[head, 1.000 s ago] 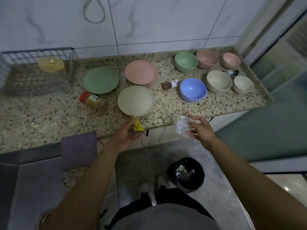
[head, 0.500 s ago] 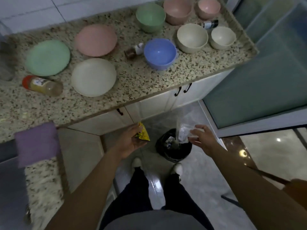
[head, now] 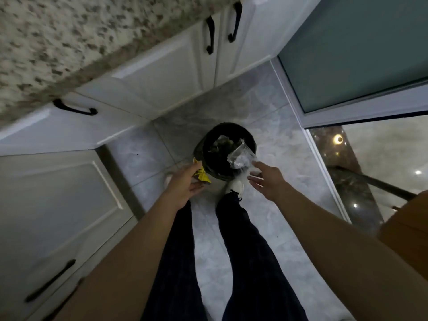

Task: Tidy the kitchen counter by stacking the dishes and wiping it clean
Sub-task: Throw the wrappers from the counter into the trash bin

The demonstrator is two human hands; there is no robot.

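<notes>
Head view: your left hand (head: pixel 185 185) pinches a yellow wrapper (head: pixel 202 176) beside the black bin (head: pixel 228 127), poised for dropping. Your right hand (head: pixel 266 181) is spread, holding nothing; the clear plastic bag (head: pixel 239 156) hangs over the bin beyond its fingertips. The counter (head: pixel 46 42) sits far left.

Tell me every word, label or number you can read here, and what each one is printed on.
No text here can be read.
Yellow wrapper held in the left hand: dark print shows, too blurred and small to read.
Clear plastic bag over the black trash bin: no print can be made out.
White cabinet doors and speckled countertop: no lettering visible.
</notes>
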